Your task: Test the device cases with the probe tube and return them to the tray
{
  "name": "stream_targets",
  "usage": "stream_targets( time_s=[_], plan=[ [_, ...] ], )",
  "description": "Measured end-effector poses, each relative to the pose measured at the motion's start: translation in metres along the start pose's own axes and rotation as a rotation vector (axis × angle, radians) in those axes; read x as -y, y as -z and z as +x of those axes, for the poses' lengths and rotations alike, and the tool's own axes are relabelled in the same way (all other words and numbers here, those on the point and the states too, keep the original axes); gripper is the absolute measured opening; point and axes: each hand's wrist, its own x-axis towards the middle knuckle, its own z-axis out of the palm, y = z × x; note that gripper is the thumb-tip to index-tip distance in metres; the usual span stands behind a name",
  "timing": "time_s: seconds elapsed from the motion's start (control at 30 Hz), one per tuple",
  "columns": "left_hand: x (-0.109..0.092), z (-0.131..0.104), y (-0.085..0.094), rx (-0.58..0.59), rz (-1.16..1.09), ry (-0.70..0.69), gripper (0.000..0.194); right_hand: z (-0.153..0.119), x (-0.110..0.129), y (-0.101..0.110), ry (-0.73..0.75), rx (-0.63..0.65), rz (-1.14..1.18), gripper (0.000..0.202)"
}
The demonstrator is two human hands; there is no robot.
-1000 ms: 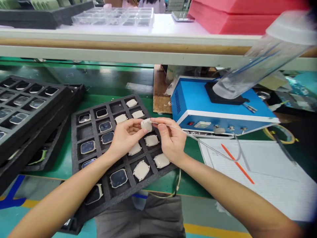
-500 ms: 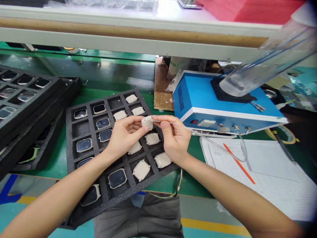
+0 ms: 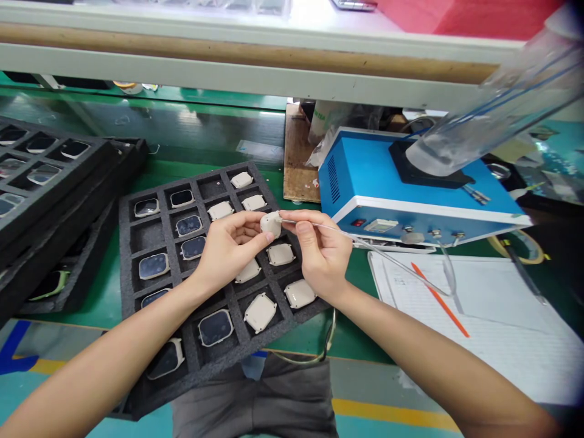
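Above a black foam tray (image 3: 230,301), my left hand (image 3: 232,246) pinches a small beige watch case (image 3: 271,225) between thumb and fingers. My right hand (image 3: 322,249) is closed around the end of a thin clear tube (image 3: 383,250), whose tip meets the right edge of the case. The tube runs right toward a blue machine (image 3: 424,210). Square compartments of the tray hold several watch cases, some with the beige back up, such as one case (image 3: 260,312), others with the dark screen up, such as another (image 3: 216,328).
More foam trays (image 3: 91,182) with watches are stacked at the left. A clear cylinder (image 3: 438,152) stands on the machine. Paper sheets (image 3: 502,328) with an orange stick (image 3: 440,299) lie at the right. A shelf edge (image 3: 228,61) crosses above.
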Motion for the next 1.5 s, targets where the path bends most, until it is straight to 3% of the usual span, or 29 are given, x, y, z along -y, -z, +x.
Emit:
stream_targets(
  time_s=[0.77, 1.5],
  plan=[
    [-0.002, 0.002, 0.002, -0.008, 0.069, 0.009, 0.032, 0.003, -0.004, -0.004, -0.039, 0.011, 0.026, 0.02],
    [-0.005, 0.008, 0.004, -0.051, 0.11, 0.052, 0.045, 0.011, -0.005, -0.008, -0.03, 0.019, 0.019, 0.024]
  ],
)
